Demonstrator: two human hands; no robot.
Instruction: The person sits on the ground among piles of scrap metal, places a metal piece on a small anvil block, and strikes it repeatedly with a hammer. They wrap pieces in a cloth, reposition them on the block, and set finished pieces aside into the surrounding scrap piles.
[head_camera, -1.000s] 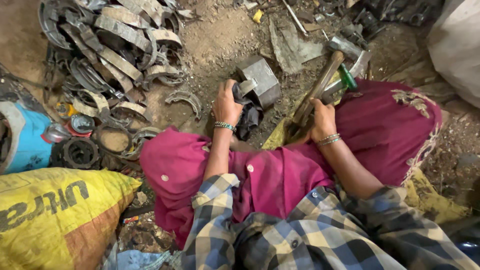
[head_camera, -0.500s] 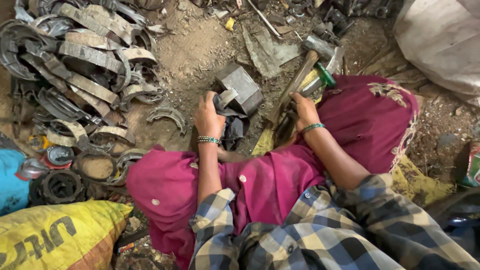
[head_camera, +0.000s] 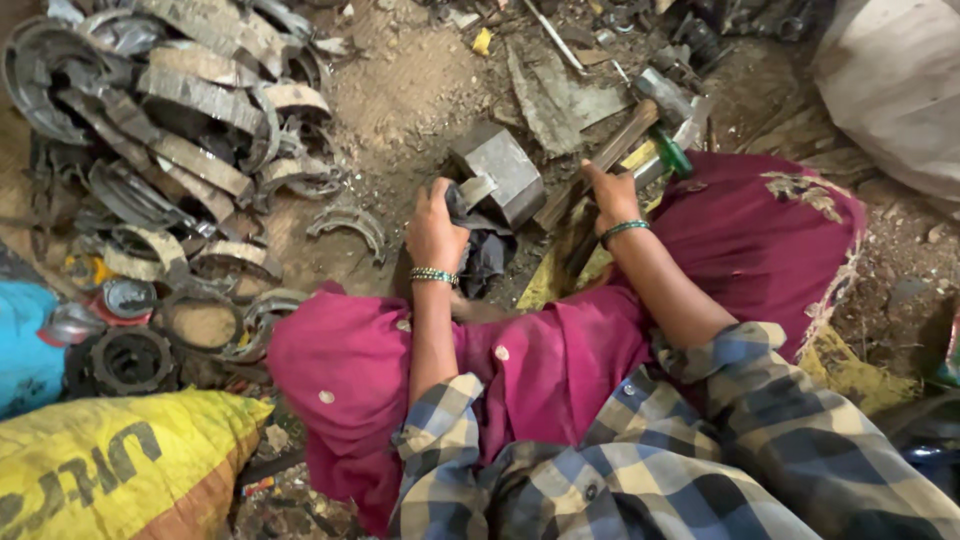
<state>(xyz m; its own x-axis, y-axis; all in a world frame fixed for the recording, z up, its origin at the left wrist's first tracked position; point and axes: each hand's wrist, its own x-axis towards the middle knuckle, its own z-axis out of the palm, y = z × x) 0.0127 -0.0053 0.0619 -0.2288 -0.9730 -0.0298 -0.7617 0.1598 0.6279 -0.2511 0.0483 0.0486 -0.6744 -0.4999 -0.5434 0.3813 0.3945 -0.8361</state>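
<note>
Two hands work low over the dirt floor. Left to right: a heap of curved metal scraps (head_camera: 170, 150) fills the floor's far left corner; the left hand (head_camera: 433, 225), its grip closed on a small metal piece (head_camera: 470, 192), presses it against the grey metal block (head_camera: 500, 170); the right hand (head_camera: 612, 198) is wrapped around a wooden hammer handle (head_camera: 600, 165). Since a moment ago both hands hold much the same places, so the work looks mid-stroke. The hammer head and the piece's shape are hard to make out.

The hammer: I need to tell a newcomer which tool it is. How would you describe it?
Look right of the grey metal block on the dirt floor. The right hand grips the hammer by its wooden handle, unlike the curved scrap pieces heaped left.
</note>
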